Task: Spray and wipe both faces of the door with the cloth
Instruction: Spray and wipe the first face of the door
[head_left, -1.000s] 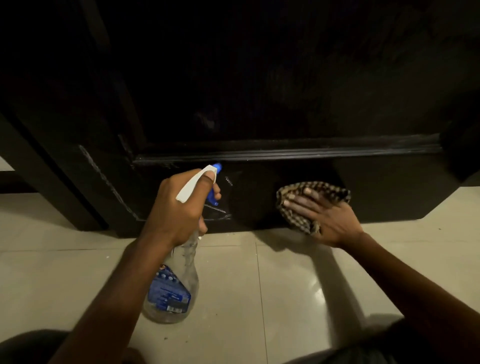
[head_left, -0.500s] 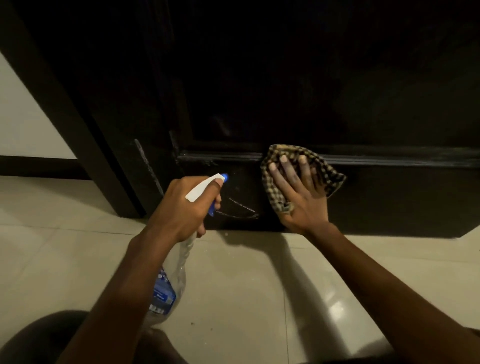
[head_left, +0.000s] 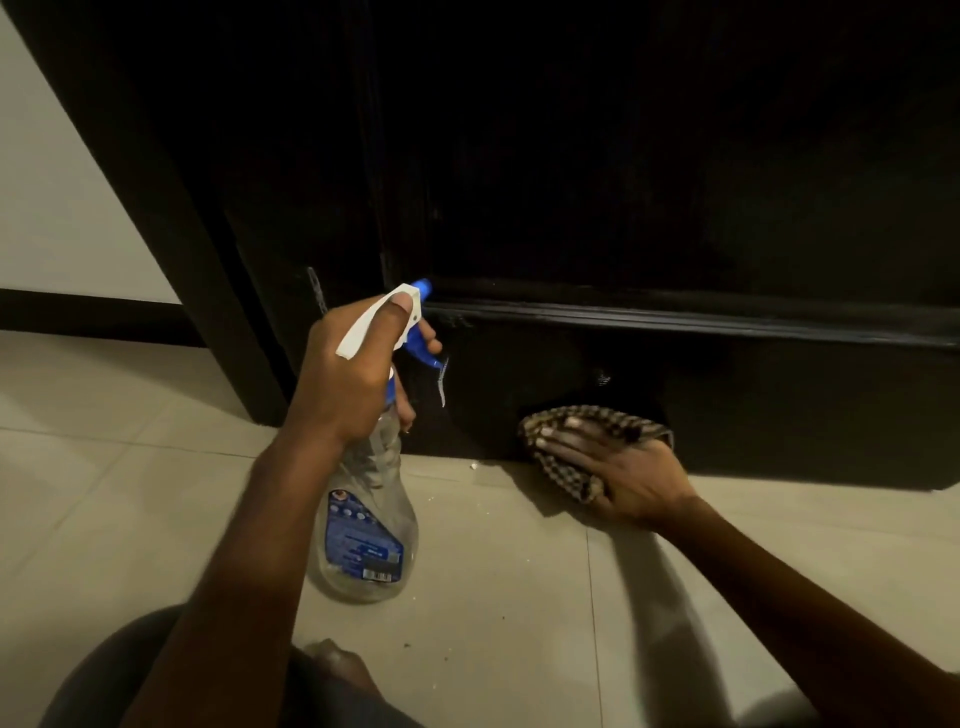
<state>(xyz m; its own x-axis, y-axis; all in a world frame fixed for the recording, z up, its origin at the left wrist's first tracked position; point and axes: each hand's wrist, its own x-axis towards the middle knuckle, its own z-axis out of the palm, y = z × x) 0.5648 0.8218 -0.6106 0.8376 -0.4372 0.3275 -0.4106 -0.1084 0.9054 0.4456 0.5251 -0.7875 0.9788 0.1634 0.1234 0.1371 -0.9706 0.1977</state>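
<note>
The dark door (head_left: 649, 171) fills the upper view, with a raised moulding across its lower part. My left hand (head_left: 353, 374) grips the neck of a clear spray bottle (head_left: 366, 530) with a blue label and a white and blue trigger head, nozzle close to the door's lower left. My right hand (head_left: 618, 467) lies flat on a checked brown cloth (head_left: 561, 431), pressing it against the door's bottom rail just above the floor. Wet streaks show on the rail between the hands.
Pale floor tiles (head_left: 519, 597) run up to the door's bottom edge, with small white specks near it. The dark door frame (head_left: 171, 234) stands at the left, with a white wall (head_left: 57, 197) and dark skirting beyond. My knee shows at the bottom left.
My right hand has slid the cloth down from the moulding to the bottom of the rail and to the right. The left hand with the bottle has hardly moved.
</note>
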